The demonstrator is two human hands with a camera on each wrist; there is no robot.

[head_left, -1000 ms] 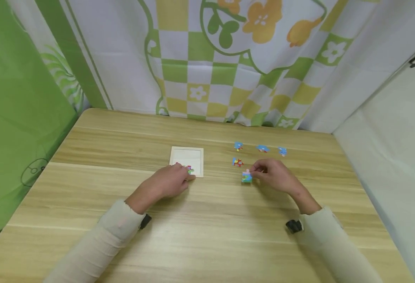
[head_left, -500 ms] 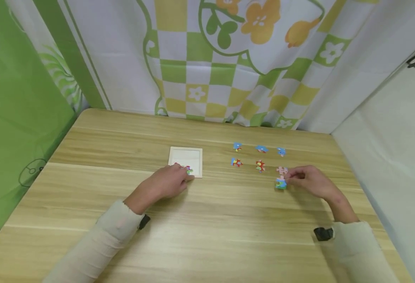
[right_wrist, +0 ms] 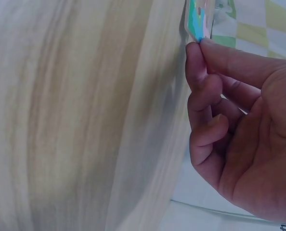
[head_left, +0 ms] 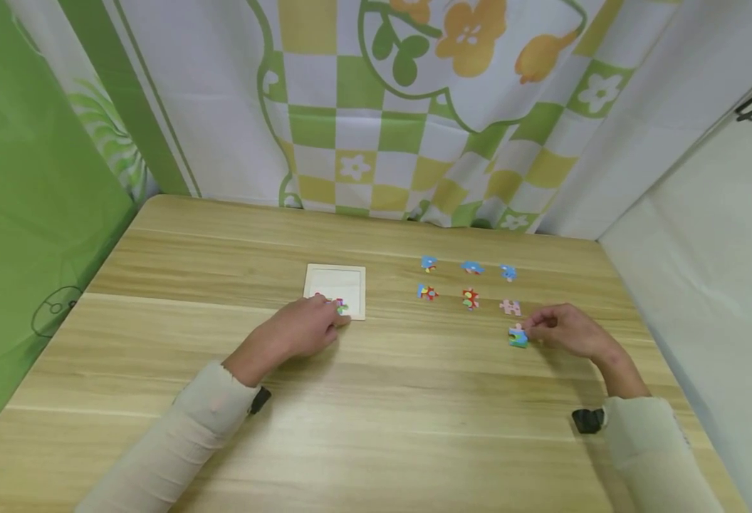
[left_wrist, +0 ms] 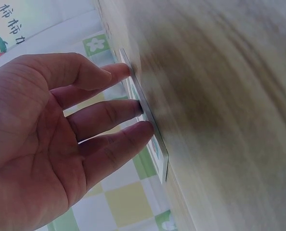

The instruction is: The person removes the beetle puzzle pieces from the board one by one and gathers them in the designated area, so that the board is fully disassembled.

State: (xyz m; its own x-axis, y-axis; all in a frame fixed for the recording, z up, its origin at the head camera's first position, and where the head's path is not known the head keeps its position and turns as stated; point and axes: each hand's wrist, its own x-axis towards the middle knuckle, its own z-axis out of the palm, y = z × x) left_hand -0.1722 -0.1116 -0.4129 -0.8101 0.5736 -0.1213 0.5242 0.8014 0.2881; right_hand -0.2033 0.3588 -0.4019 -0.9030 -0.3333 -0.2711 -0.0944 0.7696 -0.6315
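Note:
In the head view my right hand [head_left: 571,333] pinches a blue and green jigsaw piece [head_left: 518,338] by its edge, between thumb and index finger. The right wrist view shows the same jigsaw piece [right_wrist: 197,20] at the fingertips. My left hand [head_left: 299,328] rests its fingertips on the near part of a square wooden puzzle tray [head_left: 362,291], where a colourful piece [head_left: 342,306] partly shows beside the fingers. What lies under that hand is hidden. From the left wrist, the fingers [left_wrist: 119,142] look loosely extended, touching the tray.
Several loose jigsaw pieces lie in two rows right of the tray, among them a blue piece [head_left: 472,267], a red piece [head_left: 471,298] and a pink piece [head_left: 510,307]. A patterned curtain [head_left: 357,128] hangs behind the wooden table [head_left: 376,427].
My right hand has carried the blue and green piece to the right, then slightly nearer, just below the pink piece. My left hand has stayed on the tray.

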